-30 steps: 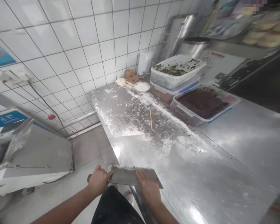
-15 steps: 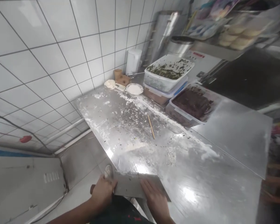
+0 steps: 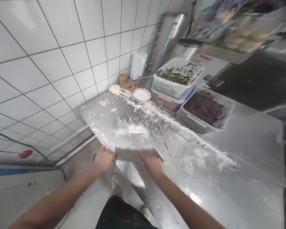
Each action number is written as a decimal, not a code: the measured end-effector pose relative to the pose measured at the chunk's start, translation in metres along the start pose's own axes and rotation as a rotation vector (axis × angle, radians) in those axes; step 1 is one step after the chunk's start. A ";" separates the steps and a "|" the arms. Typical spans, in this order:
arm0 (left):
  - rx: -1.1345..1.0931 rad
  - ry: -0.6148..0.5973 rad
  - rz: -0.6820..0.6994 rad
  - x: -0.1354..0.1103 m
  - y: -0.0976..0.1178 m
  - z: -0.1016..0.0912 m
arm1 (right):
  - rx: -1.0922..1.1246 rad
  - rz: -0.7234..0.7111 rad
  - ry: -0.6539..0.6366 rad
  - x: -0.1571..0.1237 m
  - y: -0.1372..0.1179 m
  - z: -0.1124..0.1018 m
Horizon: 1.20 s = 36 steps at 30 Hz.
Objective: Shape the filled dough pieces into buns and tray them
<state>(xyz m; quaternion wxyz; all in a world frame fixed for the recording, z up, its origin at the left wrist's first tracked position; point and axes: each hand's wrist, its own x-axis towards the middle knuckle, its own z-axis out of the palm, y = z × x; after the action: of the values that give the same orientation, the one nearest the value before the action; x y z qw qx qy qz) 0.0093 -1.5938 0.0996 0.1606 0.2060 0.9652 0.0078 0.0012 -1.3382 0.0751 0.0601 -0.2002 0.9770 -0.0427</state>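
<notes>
Left hand (image 3: 104,159) closed around the handle end of a metal dough scraper (image 3: 131,155); right hand (image 3: 152,163) lies open and flat on the other end. Scraper sits at the near edge of the steel desk (image 3: 216,181), just below scattered flour (image 3: 131,128), with a thin wooden stick (image 3: 163,135) near the right hand and a bowl of flour (image 3: 141,94) well back.

Head-worn camera faces forward and down over a steel worktable (image 3: 205,187).

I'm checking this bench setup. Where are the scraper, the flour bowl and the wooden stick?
Scraper (image 3: 130,155): head view, on its metal blade.
Flour bowl (image 3: 141,100): head view, on its front rim.
Wooden stick (image 3: 163,135): head view, on its middle.
</notes>
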 end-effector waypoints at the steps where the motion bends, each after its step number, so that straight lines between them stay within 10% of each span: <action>1: -0.041 -0.055 0.015 -0.022 0.009 0.016 | 0.010 -0.046 0.013 -0.030 -0.005 0.016; 6: -0.157 -0.206 0.026 -0.070 0.012 0.071 | 0.048 -0.121 0.069 -0.092 -0.036 0.074; 13: 0.047 -0.052 -0.058 0.080 -0.090 -0.017 | -0.002 0.091 -0.088 0.122 -0.031 -0.001; 16: 0.067 0.011 -0.062 0.107 -0.104 -0.047 | -0.038 0.152 -0.134 0.157 -0.021 -0.030; 23: -0.005 -0.107 -0.002 -0.029 -0.037 0.029 | -0.004 -0.066 -0.186 -0.002 -0.050 0.026; 26: -0.013 -0.142 -0.075 -0.062 -0.034 0.053 | 0.016 -0.113 -0.212 -0.024 -0.072 0.045; 30: 0.026 -0.139 -0.091 -0.040 -0.074 0.040 | 0.025 -0.120 -0.139 0.027 -0.086 0.042; 36: 0.086 -0.080 -0.104 0.075 -0.165 -0.022 | -0.041 -0.014 -0.051 0.176 -0.082 0.011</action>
<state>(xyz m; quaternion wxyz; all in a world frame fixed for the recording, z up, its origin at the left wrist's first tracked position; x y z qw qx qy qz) -0.1277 -1.7136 0.0844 0.1902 0.1623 0.9669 -0.0504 -0.1267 -1.4837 0.0558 0.0804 -0.2090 0.9744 -0.0178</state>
